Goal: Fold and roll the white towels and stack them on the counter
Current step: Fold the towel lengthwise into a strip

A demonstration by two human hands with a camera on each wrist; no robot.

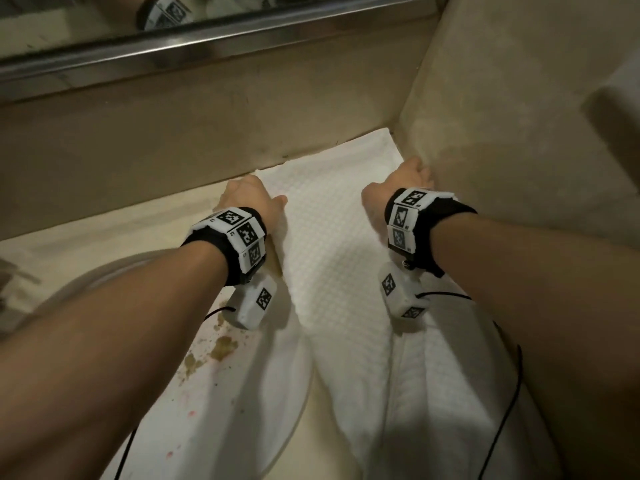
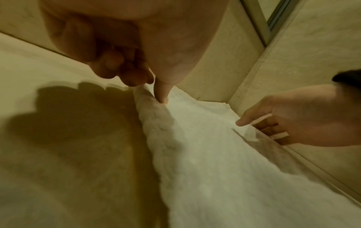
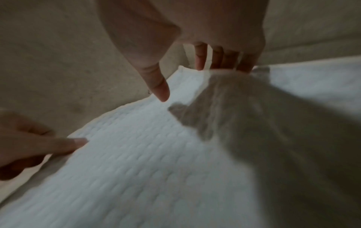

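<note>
A white waffle-textured towel (image 1: 329, 237) lies lengthwise on the beige counter (image 1: 156, 230), its far end against the back wall in the corner. My left hand (image 1: 249, 195) pinches the towel's left edge (image 2: 156, 117) near the far end, thumb (image 2: 162, 95) pressed on top and fingers curled beneath. My right hand (image 1: 412, 174) is at the right edge beside the side wall. Its fingers (image 3: 216, 60) point straight down behind the raised edge, and its thumb (image 3: 160, 88) hovers just over the towel (image 3: 146, 154). The near end hangs in folds toward me.
The side wall (image 1: 519, 133) crowds the towel's right edge. A mirror with a metal frame (image 1: 173, 46) runs above the back wall. A sink rim (image 1: 114, 268) curves at the left. A white cloth with brown stains (image 1: 221, 348) lies under the towel's near left.
</note>
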